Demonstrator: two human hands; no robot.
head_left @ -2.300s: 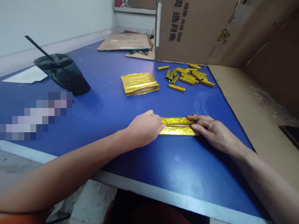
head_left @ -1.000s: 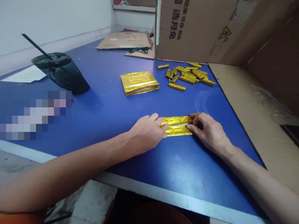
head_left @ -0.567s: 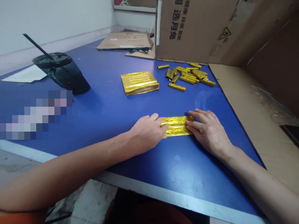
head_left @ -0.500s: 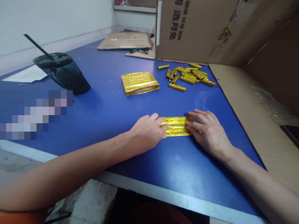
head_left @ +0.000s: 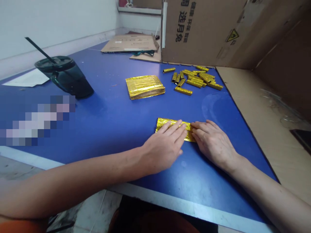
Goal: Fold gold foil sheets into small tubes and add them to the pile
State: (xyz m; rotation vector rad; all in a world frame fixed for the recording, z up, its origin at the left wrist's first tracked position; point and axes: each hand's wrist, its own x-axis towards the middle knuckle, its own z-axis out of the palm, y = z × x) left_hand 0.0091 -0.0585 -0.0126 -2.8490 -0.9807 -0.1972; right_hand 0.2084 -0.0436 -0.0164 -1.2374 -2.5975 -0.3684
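A shiny gold foil sheet (head_left: 161, 122) with creases along its length lies on the blue table in front of me. My left hand (head_left: 167, 144) rests across its middle, fingers stretched out and lying flat on the foil. On the sheet's right end, my right hand (head_left: 212, 138) lies with its fingers extended, covering that edge. The fingertips of both hands almost meet. Beyond them sits a stack of gold foil sheets (head_left: 145, 86). To the right of the stack is a loose pile of small folded gold tubes (head_left: 195, 80).
On the left stands a dark teal cup (head_left: 65, 76) with a straw. A large cardboard box (head_left: 204, 32) rises behind the tubes, with more cardboard (head_left: 247, 97) along the right edge. Flattened cardboard (head_left: 128, 43) lies at the back. A blurred patch covers something at left.
My left hand has moved from the sheet's left end onto its middle and flattened out, uncovering the left end. My right hand has shifted only slightly.
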